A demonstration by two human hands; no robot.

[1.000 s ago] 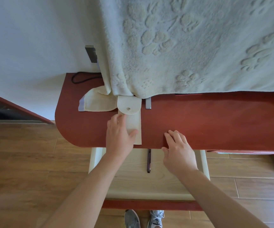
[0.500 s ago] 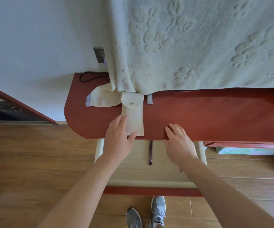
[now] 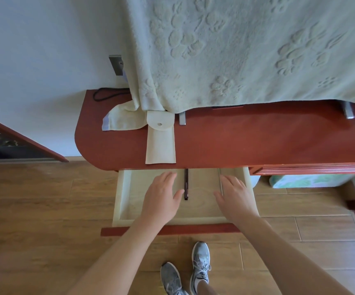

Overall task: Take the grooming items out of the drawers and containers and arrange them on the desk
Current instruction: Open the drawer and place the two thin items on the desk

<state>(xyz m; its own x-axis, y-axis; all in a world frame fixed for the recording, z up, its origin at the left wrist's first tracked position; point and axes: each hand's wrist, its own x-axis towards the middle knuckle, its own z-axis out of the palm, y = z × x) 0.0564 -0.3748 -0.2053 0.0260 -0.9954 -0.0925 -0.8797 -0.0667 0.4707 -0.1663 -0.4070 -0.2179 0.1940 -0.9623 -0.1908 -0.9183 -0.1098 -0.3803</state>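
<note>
Item placed: cream snap-flap pouch (image 3: 160,145), flat on the red tabletop (image 3: 257,141), lower end at the front edge, flap touching the hanging pawprint blanket (image 3: 236,50). A small metal piece (image 3: 182,119) lies just beside the flap. Change noted: half a second ago the left hand lay on this pouch and the right on the tabletop edge; both now hover over the open drawer (image 3: 122,196) below. Left hand (image 3: 163,199): grip open, fingers straight, holding nothing. Right hand (image 3: 234,196): likewise. Remaining in drawer: one slim dark stick (image 3: 186,184), kind unclear, between the hands. Judgement: pouch delivered; the stick is probably the next pick.
</note>
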